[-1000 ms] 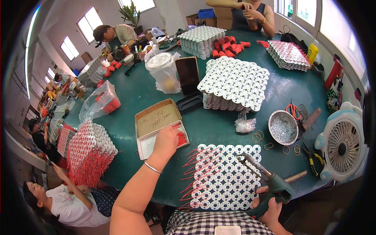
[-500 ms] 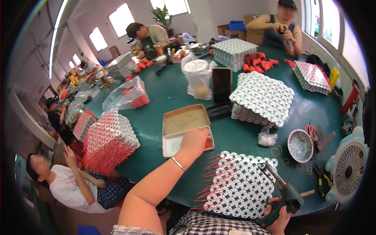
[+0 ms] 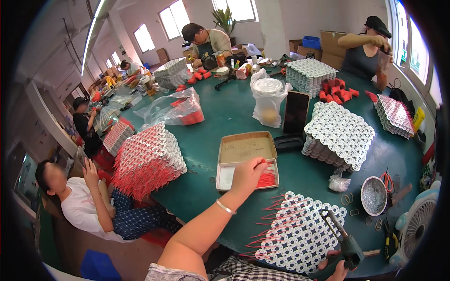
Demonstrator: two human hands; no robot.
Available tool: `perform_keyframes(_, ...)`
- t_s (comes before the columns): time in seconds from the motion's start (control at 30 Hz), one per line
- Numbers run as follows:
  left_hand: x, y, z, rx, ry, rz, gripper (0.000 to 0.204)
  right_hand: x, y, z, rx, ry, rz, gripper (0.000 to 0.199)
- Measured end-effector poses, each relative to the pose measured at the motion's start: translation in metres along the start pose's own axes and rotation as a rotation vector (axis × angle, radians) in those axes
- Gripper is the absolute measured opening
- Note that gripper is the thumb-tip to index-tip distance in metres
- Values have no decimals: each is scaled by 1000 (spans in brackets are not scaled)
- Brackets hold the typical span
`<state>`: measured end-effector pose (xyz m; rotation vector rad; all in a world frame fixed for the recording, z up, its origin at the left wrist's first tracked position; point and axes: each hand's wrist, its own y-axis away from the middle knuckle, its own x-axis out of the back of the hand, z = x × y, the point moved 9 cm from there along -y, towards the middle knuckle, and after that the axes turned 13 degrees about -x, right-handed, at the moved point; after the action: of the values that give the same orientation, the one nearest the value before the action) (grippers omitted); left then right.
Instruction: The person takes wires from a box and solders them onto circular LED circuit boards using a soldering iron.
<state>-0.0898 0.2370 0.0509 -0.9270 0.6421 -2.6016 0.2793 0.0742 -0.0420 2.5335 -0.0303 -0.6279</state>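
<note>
My left hand [image 3: 247, 177], with a bangle at the wrist, is over the open cardboard box [image 3: 248, 146]. Its fingertips are pinched together, and a bit of red wire shows at them. Beneath the fingers lies a bundle of short red wires [image 3: 266, 179] in the box's right compartment. My right hand [image 3: 333, 267] grips a dark green soldering gun [image 3: 349, 250], tip pointing up and away, over the right side of a panel of white round discs [image 3: 297, 229]. Several red wires stick out from the panel's left edge.
Stacks of disc panels stand at the left [image 3: 150, 159] and right [image 3: 340, 133]. A metal bowl [image 3: 374, 195], pliers [image 3: 390, 241] and a fan [image 3: 418, 229] are at the right. A phone [image 3: 296, 112] stands beyond the box. Other people sit around the table.
My left hand has lifted from inside the box, uncovering more of the red wires. The whole view has shifted, so things sit further right. My right hand keeps hold of the soldering gun.
</note>
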Motion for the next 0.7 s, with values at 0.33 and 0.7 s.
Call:
perform_keyframes(0.33, -3, 78, 10, 174, 191, -119, 16, -22, 6, -25, 224, -48, -18, 67)
perform_keyframes(0.7, -86, 150, 93, 812, 967, -774, 23, -129, -22, -38, 99, 150, -475, 73)
